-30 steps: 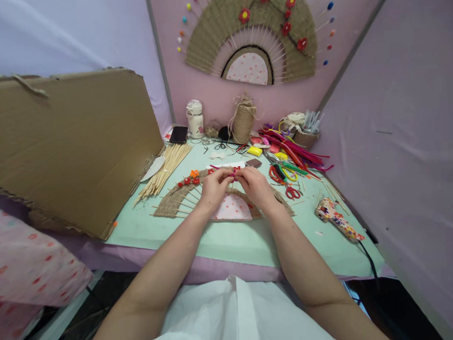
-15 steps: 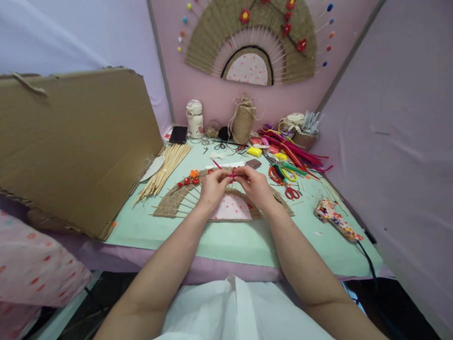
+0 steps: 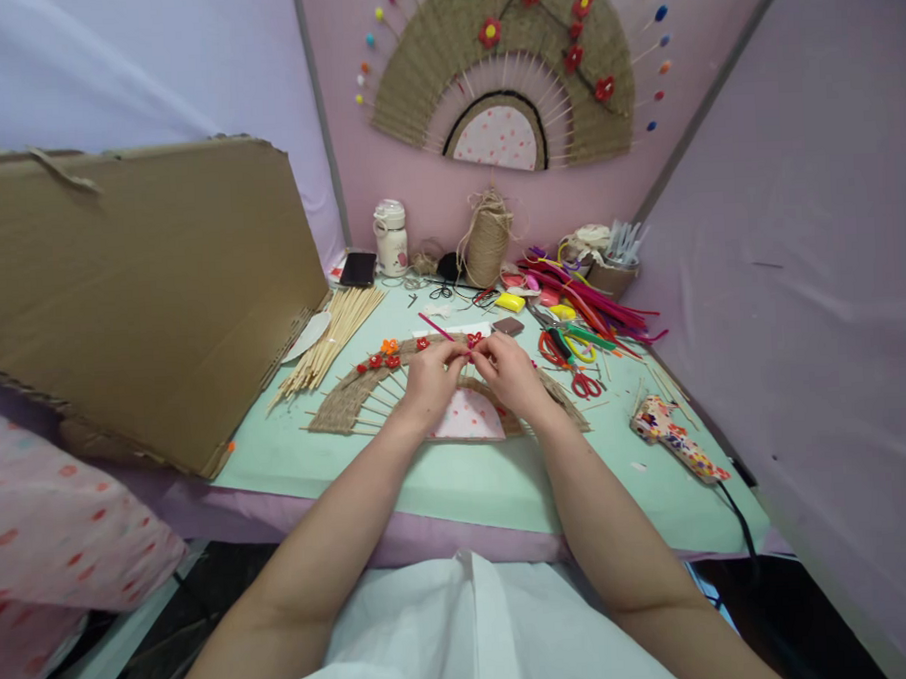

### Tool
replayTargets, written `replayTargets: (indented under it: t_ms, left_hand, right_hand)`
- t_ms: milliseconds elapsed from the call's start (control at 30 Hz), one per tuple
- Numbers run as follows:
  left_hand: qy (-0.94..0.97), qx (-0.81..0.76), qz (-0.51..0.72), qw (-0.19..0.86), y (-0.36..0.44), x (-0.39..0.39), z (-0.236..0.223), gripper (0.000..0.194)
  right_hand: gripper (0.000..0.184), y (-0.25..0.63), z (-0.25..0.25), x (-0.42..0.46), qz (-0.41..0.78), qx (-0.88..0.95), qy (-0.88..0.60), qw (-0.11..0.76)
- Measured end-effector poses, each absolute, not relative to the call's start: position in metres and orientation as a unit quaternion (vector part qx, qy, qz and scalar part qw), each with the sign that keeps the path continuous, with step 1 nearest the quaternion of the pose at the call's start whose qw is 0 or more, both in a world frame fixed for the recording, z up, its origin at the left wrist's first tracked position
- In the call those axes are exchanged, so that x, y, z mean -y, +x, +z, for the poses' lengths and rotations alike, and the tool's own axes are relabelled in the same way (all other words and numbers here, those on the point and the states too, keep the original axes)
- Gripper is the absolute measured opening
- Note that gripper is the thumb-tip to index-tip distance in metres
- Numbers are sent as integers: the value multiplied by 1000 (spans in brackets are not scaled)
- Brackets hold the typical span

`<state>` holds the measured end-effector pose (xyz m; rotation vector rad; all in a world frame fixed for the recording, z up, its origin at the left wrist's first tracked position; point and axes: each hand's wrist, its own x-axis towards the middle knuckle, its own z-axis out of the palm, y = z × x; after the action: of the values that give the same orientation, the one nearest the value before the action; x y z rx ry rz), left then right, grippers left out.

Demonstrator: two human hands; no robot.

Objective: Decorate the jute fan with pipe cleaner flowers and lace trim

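Over the fan [image 3: 336,410], left hand [image 3: 432,380] and right hand [image 3: 511,374] pinch a pink strip [image 3: 435,327], fingers closed. Good work here likely needs small, gentle bends.

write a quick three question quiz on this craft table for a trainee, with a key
1. True or false: the left hand and the right hand are close together over the fan on the table.
2. What colour is the thin strip that the hands hold? A green; B magenta; C white.
3. Fill the gap: the bundle of sticks lies to the ____ of the hands.

Key: 1 true; 2 B; 3 left.
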<state>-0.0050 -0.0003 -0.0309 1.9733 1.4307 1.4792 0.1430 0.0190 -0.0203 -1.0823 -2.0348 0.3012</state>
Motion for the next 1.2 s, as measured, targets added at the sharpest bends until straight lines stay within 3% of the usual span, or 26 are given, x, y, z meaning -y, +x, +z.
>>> replayTargets:
  t_ms: [267, 433, 500, 633, 733, 967, 1200]
  left_hand:
    - [768, -448, 457, -20, 1, 0, -44, 17]
    - [762, -444, 471, 30, 2, 2, -43, 17]
    - [711, -473, 506, 117, 0, 1, -39, 14]
    - [583, -484, 552, 349, -6, -5, -31, 11]
    - [528, -470, 553, 440, -10, -8, -28, 16]
    - [519, -461, 537, 479, -11, -7, -26, 18]
    - [577, -478, 546, 374, -5, -4, -29, 12]
  right_hand:
    - [18, 148, -18, -18, 343, 679, -517, 392]
    - [26, 150, -15, -20, 554, 581, -484, 349]
    - [24, 149, -14, -20, 524, 599, -479, 370]
    - [18, 149, -12, -17, 289, 728, -426, 452]
    - [17, 152, -10, -15, 153, 816, -349, 434]
    - [15, 157, -13, -20, 50, 860, -328, 388]
    - [13, 150, -14, -18, 96, 819, -406, 393]
